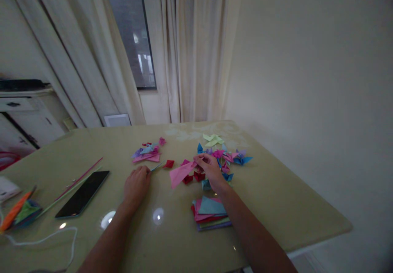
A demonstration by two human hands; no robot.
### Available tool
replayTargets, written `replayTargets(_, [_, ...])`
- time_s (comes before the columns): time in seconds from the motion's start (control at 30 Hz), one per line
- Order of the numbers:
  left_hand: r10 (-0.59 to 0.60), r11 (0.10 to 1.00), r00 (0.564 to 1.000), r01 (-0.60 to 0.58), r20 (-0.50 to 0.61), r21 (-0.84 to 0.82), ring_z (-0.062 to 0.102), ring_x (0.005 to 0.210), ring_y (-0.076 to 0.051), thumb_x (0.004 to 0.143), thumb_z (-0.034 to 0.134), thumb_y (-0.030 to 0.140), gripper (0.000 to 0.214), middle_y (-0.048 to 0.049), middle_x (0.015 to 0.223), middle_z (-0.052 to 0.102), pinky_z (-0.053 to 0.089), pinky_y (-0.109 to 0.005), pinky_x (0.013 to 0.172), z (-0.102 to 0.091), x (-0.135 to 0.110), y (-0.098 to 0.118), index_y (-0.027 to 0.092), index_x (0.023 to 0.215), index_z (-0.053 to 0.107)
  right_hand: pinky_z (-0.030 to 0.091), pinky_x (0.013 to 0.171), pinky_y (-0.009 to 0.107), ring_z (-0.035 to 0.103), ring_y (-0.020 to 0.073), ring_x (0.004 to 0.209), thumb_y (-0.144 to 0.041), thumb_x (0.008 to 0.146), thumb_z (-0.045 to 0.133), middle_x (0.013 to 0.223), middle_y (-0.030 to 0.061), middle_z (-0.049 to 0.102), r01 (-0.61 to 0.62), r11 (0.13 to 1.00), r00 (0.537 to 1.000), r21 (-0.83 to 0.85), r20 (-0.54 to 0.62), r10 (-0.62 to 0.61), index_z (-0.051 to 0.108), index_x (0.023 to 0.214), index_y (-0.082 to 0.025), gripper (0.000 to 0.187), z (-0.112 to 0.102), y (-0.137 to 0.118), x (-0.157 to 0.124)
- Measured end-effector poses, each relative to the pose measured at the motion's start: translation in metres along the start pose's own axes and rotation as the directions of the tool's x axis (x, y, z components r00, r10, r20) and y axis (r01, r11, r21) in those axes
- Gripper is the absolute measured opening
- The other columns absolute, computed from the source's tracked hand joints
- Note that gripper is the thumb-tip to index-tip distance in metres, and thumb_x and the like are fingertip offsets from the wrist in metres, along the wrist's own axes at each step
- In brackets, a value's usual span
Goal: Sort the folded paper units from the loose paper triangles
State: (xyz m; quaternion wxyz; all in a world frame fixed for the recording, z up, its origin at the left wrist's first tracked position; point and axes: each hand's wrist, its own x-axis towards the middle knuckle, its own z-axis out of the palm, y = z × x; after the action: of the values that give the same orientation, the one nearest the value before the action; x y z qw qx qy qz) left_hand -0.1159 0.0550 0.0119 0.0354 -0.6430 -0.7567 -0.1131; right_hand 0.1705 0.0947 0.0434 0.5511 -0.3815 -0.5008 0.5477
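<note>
paper (180, 174), in pink, was pinched by the right hand (210, 169); a thin pointed tool (157, 166) was gripped by the left hand (137, 183) over the counter (273, 203).

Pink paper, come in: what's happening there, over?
Right hand pinching pink paper. Left hand holding slim tool. Red folded pieces crowding close by.

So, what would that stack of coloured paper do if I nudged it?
The stack would probably slip out of line, since its edges sit unevenly. Being paper, it's likely light. Low and flat, it seems unlikely to tip or roll.
</note>
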Motion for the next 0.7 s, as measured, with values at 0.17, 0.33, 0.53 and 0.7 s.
replayTargets(0.17, [-0.018, 0.999, 1.000, 0.018, 0.000, -0.042, 0.068, 0.109, -0.030, 0.100, 0.044, 0.021, 0.025, -0.0124, 0.113, 0.075, 0.051, -0.038, 0.091, -0.0015, 0.0004, 0.0008, 0.019, 0.103, 0.069, 0.040, 0.044, 0.021, 0.054, 0.0096, 0.046, -0.057, 0.071, 0.086, 0.062, -0.0011, 0.068, 0.013, 1.000, 1.000, -0.008, 0.001, -0.013, 0.070, 0.077, -0.018, 0.043, -0.0002, 0.0006, -0.0002])
replayTargets(0.33, [-0.010, 0.999, 0.999, 0.009, -0.032, -0.049, 0.067, 0.111, -0.030, 0.099, 0.045, 0.022, 0.022, -0.0125, 0.112, 0.074, 0.051, -0.038, 0.092, -0.0035, -0.0007, 0.0022, 0.020, 0.100, 0.067, 0.040, 0.045, 0.021, 0.054, 0.0098, 0.048, -0.055, 0.073, 0.086, 0.063, -0.0011, 0.068, 0.003, 1.000, 1.000, 0.001, 0.005, -0.003, 0.071, 0.078, -0.018, 0.041, -0.0002, 0.0011, -0.0004])
replayTargets(0.53, [-0.028, 0.998, 0.998, 0.024, -0.061, -0.062, 0.068, 0.108, -0.032, 0.099, 0.045, 0.024, 0.021, -0.0157, 0.108, 0.073, 0.051, -0.040, 0.090, -0.0070, -0.0022, 0.0044, 0.019, 0.103, 0.064, 0.038, 0.043, 0.020, 0.053, 0.0092, 0.046, -0.054, 0.071, 0.087, 0.061, -0.0024, 0.066, -0.012, 1.000, 1.000, 0.013, 0.008, 0.012, 0.070, 0.078, -0.018, 0.041, -0.0003, 0.0009, 0.0002])
replayTargets(0.7, [-0.033, 0.999, 0.998, 0.031, -0.050, -0.040, 0.069, 0.105, -0.032, 0.098, 0.046, 0.026, 0.017, -0.0149, 0.105, 0.073, 0.050, -0.039, 0.087, -0.0069, -0.0023, 0.0050, 0.019, 0.102, 0.062, 0.038, 0.043, 0.020, 0.053, 0.0089, 0.046, -0.052, 0.070, 0.088, 0.061, -0.0031, 0.065, -0.018, 1.000, 1.000, 0.021, 0.008, 0.018, 0.071, 0.079, -0.018, 0.039, 0.0001, -0.0002, -0.0005])
